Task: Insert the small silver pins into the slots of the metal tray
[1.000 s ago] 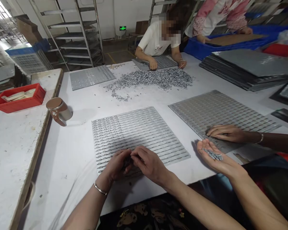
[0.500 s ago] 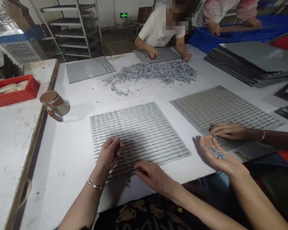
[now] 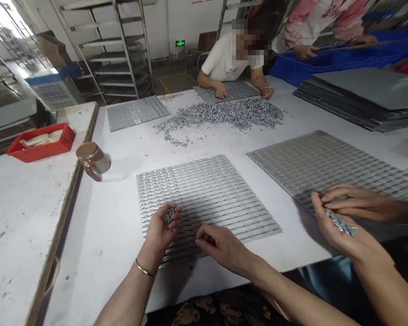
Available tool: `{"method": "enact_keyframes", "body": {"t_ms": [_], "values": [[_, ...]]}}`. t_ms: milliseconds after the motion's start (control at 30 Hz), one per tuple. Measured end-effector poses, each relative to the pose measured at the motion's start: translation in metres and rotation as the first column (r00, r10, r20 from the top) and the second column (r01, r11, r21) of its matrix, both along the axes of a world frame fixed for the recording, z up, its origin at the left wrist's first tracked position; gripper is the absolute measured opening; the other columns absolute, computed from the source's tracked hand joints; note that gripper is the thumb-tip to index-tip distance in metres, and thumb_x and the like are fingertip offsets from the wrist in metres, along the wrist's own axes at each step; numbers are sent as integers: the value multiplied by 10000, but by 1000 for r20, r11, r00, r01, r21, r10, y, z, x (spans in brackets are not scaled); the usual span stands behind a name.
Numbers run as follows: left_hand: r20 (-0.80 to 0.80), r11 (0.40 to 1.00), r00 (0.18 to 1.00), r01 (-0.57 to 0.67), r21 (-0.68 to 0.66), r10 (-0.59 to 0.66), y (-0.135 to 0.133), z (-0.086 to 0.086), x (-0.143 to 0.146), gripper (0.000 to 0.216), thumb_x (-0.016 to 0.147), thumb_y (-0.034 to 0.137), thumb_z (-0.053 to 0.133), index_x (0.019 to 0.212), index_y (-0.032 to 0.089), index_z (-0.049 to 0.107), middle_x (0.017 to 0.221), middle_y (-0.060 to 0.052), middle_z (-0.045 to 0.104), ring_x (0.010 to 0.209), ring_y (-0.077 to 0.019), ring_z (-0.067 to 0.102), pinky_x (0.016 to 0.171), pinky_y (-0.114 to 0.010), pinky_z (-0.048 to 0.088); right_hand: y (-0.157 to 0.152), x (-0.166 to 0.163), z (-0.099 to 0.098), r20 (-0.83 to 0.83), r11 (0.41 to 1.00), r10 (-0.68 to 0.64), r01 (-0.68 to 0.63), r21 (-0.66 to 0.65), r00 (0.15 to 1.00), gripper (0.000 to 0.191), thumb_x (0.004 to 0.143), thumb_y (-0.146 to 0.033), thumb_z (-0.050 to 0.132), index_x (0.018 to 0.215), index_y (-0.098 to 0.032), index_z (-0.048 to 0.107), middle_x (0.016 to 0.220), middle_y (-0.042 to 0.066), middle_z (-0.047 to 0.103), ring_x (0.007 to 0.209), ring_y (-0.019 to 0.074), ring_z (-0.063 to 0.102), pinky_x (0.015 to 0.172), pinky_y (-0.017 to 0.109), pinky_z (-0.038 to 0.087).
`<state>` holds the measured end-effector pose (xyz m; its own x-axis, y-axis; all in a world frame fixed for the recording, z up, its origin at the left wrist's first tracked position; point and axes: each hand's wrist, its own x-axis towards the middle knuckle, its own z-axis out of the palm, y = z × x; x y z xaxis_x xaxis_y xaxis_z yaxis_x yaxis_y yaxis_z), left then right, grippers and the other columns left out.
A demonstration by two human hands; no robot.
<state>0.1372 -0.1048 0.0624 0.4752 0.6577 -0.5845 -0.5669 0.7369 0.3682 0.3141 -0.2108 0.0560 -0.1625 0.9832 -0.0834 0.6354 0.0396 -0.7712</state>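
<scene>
My left hand (image 3: 163, 226) is cupped, palm up, around a small bunch of grey metal pieces (image 3: 169, 214); it hovers over the near left corner of a ribbed silver tray (image 3: 211, 190). My right hand (image 3: 221, 244) rests at the tray's near edge with fingers curled in a pinch; what they hold is hidden. A large pile of the same metal pieces (image 3: 224, 113) lies mid-table, farther back.
A co-worker's hands (image 3: 347, 217) at right hold metal pieces beside a second ribbed tray (image 3: 326, 158). A person across the table works on another tray (image 3: 234, 88). A brown mug (image 3: 93, 160), a red bin (image 3: 42, 140) and stacked grey sheets (image 3: 367, 97) are around.
My hands have separated: the left one turned palm up with the pieces showing, and the right slid to the tray's near edge. The co-worker's two hands came together.
</scene>
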Motion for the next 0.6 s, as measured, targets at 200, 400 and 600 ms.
{"method": "enact_keyframes", "body": {"t_ms": [200, 400, 600], "values": [[133, 954, 949, -266, -139, 284, 0, 22, 13, 254, 995, 203, 447, 1112, 77, 634, 1083, -196, 731, 1050, -273, 731, 874, -381, 624, 47, -7, 27, -24, 913, 45, -31, 407, 999, 137, 991, -251, 519, 898, -205, 609, 813, 22, 663, 735, 167, 608, 686, 276, 456], [129, 943, 935, -322, -83, 330, 18, 33, 17, 254, 977, 199, 478, 1121, 66, 639, 1159, -231, 716, 1111, -285, 713, 925, -375, 596, 85, -25, 23, 194, 808, 158, -240, 538, 968, 189, 982, -152, 451, 874, -196, 599, 880, 53, 620, 818, 182, 583, 727, 281, 483], [65, 981, 979, -192, -2, 192, 44, 23, 22, 245, 988, 216, 468, 972, 61, 657, 935, -184, 727, 801, -231, 735, 698, -321, 613, 116, -15, 26, 152, 794, 176, -231, 562, 973, 225, 968, -176, 437, 762, -212, 517, 787, 30, 589, 755, 176, 555, 699, 283, 473]]}}
